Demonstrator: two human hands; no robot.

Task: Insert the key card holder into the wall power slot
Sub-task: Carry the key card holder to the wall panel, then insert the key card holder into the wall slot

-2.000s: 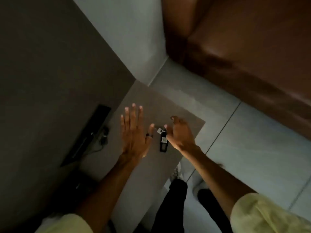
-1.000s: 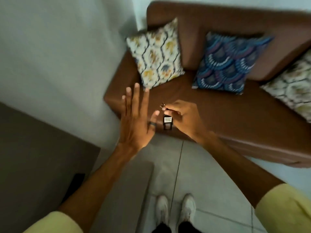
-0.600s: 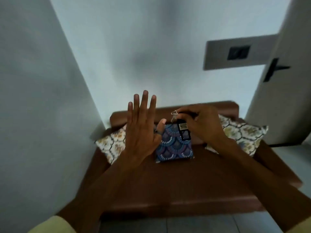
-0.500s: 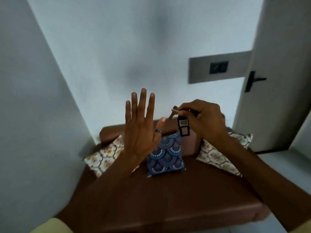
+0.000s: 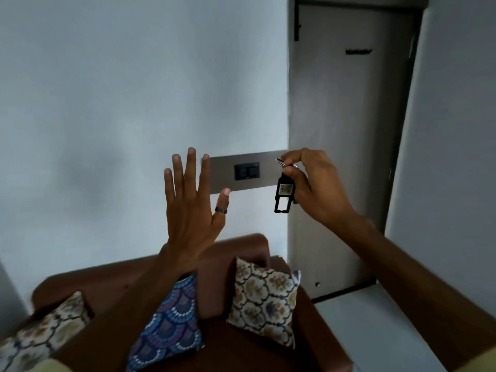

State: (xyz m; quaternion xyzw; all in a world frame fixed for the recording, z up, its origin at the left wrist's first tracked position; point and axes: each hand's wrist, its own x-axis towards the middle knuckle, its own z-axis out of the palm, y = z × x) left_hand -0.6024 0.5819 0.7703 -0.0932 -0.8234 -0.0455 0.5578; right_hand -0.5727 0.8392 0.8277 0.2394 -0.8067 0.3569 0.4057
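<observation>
A right hand (image 5: 314, 189) pinches a dangling key holder (image 5: 284, 194) beside the wall switch (image 5: 247, 171); the left hand (image 5: 192, 208) is spread wide, empty.

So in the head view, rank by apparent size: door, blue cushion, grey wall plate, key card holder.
1. door
2. blue cushion, though it sits nearer the camera
3. grey wall plate, partly hidden by the hands
4. key card holder, held in the right hand

Bare forearms, pale yellow sleeve (image 5: 480, 363) cuffs at the frame's bottom, a dark ring (image 5: 221, 209) on the left thumb
</observation>
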